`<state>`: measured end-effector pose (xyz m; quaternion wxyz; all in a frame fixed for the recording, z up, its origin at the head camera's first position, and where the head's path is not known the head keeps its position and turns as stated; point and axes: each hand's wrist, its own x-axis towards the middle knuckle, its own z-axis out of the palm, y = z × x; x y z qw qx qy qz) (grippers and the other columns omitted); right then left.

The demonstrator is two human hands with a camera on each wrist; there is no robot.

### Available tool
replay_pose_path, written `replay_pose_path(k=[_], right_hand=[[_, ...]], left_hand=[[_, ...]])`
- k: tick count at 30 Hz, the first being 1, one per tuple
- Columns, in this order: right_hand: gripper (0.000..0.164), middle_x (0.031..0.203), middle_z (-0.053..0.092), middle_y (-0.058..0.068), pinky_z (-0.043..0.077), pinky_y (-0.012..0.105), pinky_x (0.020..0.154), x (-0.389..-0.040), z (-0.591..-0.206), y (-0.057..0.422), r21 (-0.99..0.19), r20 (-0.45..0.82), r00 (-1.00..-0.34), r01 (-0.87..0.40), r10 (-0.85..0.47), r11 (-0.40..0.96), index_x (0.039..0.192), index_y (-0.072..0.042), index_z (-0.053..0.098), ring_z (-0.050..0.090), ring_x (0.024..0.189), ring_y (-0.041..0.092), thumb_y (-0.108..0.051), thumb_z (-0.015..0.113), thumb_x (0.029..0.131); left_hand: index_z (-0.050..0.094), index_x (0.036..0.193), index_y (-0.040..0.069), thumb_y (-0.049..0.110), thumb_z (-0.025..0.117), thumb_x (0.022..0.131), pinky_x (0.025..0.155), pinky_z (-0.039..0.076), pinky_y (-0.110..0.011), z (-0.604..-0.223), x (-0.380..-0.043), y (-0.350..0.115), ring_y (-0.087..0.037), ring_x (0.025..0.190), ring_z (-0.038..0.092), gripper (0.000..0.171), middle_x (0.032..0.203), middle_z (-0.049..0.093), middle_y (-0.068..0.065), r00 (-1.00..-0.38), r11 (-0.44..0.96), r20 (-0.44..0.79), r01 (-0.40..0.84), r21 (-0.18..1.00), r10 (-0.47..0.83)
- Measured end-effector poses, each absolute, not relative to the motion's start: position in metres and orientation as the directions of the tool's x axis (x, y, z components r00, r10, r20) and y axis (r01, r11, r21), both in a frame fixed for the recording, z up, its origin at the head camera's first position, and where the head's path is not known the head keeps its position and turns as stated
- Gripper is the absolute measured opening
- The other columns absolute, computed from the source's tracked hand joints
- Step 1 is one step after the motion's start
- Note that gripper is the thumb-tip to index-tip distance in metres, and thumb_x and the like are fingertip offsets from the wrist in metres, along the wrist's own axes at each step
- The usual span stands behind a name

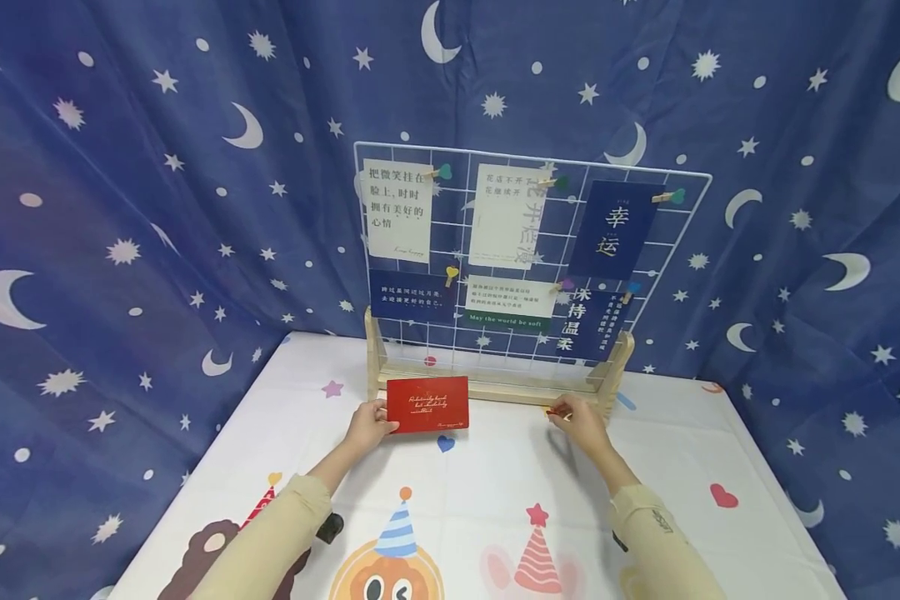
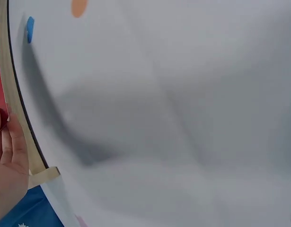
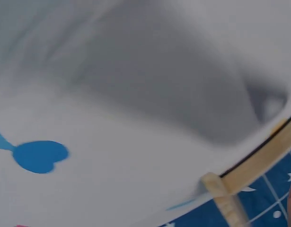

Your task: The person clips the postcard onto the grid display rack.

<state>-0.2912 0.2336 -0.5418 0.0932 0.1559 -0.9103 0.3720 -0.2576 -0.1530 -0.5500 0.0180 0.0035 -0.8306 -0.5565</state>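
Note:
My left hand (image 1: 369, 429) pinches the left edge of a red card (image 1: 429, 405) with pale script, held up in front of the rack's base. In the left wrist view, the thumb lies on the card's face with fingers behind it. Toward the right end of the base, my right hand (image 1: 583, 425) has its fingertips together on a small red thing (image 1: 552, 413), mostly hidden by the fingers. Behind both hands stands a white wire grid rack (image 1: 453, 221), bearing two rows of cards. Heart-topped clips, such as a yellow one (image 1: 452, 275), hold them.
The rack's wooden base (image 1: 495, 392) runs across the back of the table. A white cloth with cartoon prints covers the table (image 1: 495, 467). Blue curtains (image 1: 157, 167) with moons and stars hang behind and at both sides.

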Motion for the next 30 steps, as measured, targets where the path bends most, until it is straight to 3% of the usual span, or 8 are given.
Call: replay_pose_path(k=[5, 8, 13, 17, 19, 20, 25, 30], right_hand=[[0.007, 0.081, 0.069, 0.016, 0.052, 0.020, 0.066, -0.296, -0.532, 0.219, -0.713, 0.302, -0.931, -0.363, -0.206, 0.600, 0.084, 0.003, 0.064, 0.063, 0.070, 0.012, 0.003, 0.069, 0.079], [0.008, 0.081, 0.070, 0.016, 0.051, 0.018, 0.064, -0.298, -0.525, 0.210, -0.728, 0.303, -0.933, -0.358, -0.194, 0.585, 0.086, 0.003, 0.066, 0.061, 0.068, 0.008, 0.000, 0.070, 0.080], [0.011, 0.083, 0.070, 0.019, 0.049, 0.016, 0.061, -0.303, -0.516, 0.196, -0.764, 0.300, -0.941, -0.336, -0.158, 0.550, 0.088, 0.004, 0.066, 0.057, 0.065, 0.006, -0.004, 0.070, 0.082], [0.013, 0.088, 0.068, 0.024, 0.049, 0.011, 0.064, -0.306, -0.512, 0.184, -0.821, 0.306, -0.943, -0.331, -0.131, 0.465, 0.091, 0.008, 0.063, 0.059, 0.069, 0.002, -0.002, 0.068, 0.083], [0.013, 0.091, 0.067, 0.027, 0.049, 0.010, 0.066, -0.301, -0.503, 0.176, -0.851, 0.286, -0.949, -0.317, -0.137, 0.420, 0.092, 0.010, 0.061, 0.063, 0.073, 0.009, 0.002, 0.067, 0.083], [0.013, 0.092, 0.067, 0.028, 0.049, 0.010, 0.066, -0.300, -0.503, 0.174, -0.861, 0.280, -0.950, -0.313, -0.140, 0.400, 0.092, 0.011, 0.061, 0.063, 0.073, 0.008, 0.004, 0.066, 0.083], [0.013, 0.093, 0.067, 0.030, 0.049, 0.010, 0.066, -0.304, -0.507, 0.164, -0.869, 0.273, -0.946, -0.321, -0.175, 0.376, 0.091, 0.012, 0.060, 0.066, 0.076, 0.019, 0.006, 0.066, 0.082], [0.014, 0.092, 0.069, 0.024, 0.053, 0.016, 0.069, -0.315, -0.502, 0.159, -0.818, 0.300, -0.937, -0.349, -0.180, 0.456, 0.093, 0.008, 0.064, 0.067, 0.078, 0.022, 0.000, 0.068, 0.083]], left_hand=[[0.062, 0.104, -0.003, 0.004, 0.073, 0.080, 0.057, 0.054, -0.031, -0.605, -0.307, -0.167, -0.019, 0.065, 0.060, 0.027, 0.080, 0.069, -0.016, -0.992, 0.374, 0.114, 0.129, 0.918, 0.060], [0.062, 0.108, -0.001, 0.011, 0.076, 0.079, 0.054, 0.053, -0.027, -0.663, -0.347, -0.175, -0.016, 0.065, 0.061, 0.034, 0.079, 0.069, -0.010, -0.977, 0.398, 0.202, 0.214, 0.892, 0.072], [0.061, 0.110, 0.001, 0.013, 0.076, 0.079, 0.050, 0.049, -0.022, -0.691, -0.382, -0.174, -0.010, 0.062, 0.060, 0.036, 0.075, 0.067, -0.002, -0.959, 0.411, 0.281, 0.267, 0.872, 0.025], [0.062, 0.111, 0.003, 0.007, 0.074, 0.078, 0.055, 0.052, -0.027, -0.698, -0.406, -0.169, -0.016, 0.068, 0.063, 0.036, 0.083, 0.068, -0.009, -0.967, 0.469, 0.253, 0.216, 0.856, -0.015], [0.063, 0.108, 0.007, 0.003, 0.075, 0.075, 0.053, 0.051, -0.025, -0.722, -0.429, -0.168, -0.013, 0.067, 0.062, 0.035, 0.081, 0.066, -0.005, -0.966, 0.520, 0.254, 0.190, 0.832, -0.055], [0.063, 0.108, 0.006, 0.001, 0.075, 0.074, 0.056, 0.053, -0.028, -0.721, -0.431, -0.165, -0.016, 0.070, 0.063, 0.036, 0.082, 0.066, -0.008, -0.972, 0.547, 0.219, 0.140, 0.826, -0.081], [0.061, 0.103, 0.003, 0.003, 0.074, 0.077, 0.053, 0.052, -0.029, -0.692, -0.411, -0.155, -0.019, 0.065, 0.062, 0.029, 0.078, 0.065, -0.010, -0.966, 0.515, 0.247, 0.175, 0.839, -0.075], [0.059, 0.114, 0.002, 0.010, 0.070, 0.084, 0.051, 0.054, -0.030, -0.659, -0.403, -0.155, -0.020, 0.068, 0.063, 0.033, 0.084, 0.067, -0.013, -0.972, 0.431, 0.237, 0.214, 0.876, 0.001]])
